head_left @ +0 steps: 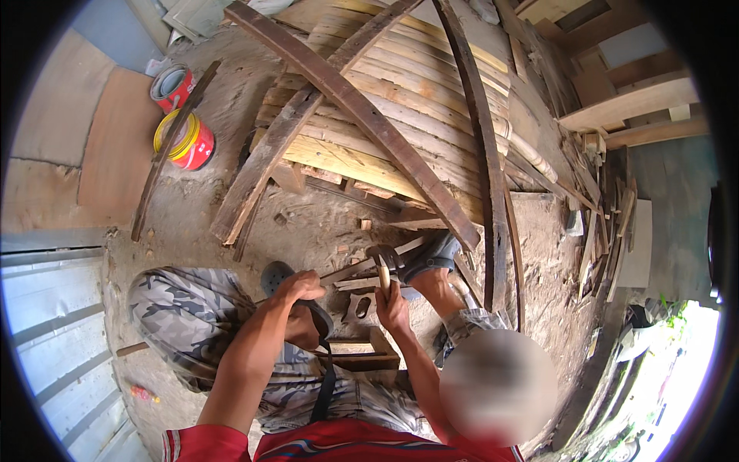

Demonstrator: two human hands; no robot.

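Observation:
My left hand (305, 286) is closed at the near end of a narrow wooden strip (350, 269), which slants away to the right at ground level. In my right hand (393, 309) is a hammer, its pale wooden handle (384, 275) gripped low and its dark head (385, 256) up over the strip. Below the strip, between my hands, lies a handsaw, of which the handle (356, 306) shows best. My feet, in grey clogs (433, 259), are on either side of the strip. A low wooden frame (358, 360) stands close to my lap.
Ahead lies a stack of pale planks (416, 100), crossed by long dark beams (362, 115). Two red paint cans (202, 146) stand at the left beside a thin dark stick (171, 154). Scrap wood (608, 223) leans at the right. Corrugated metal sheeting (65, 339) borders the left.

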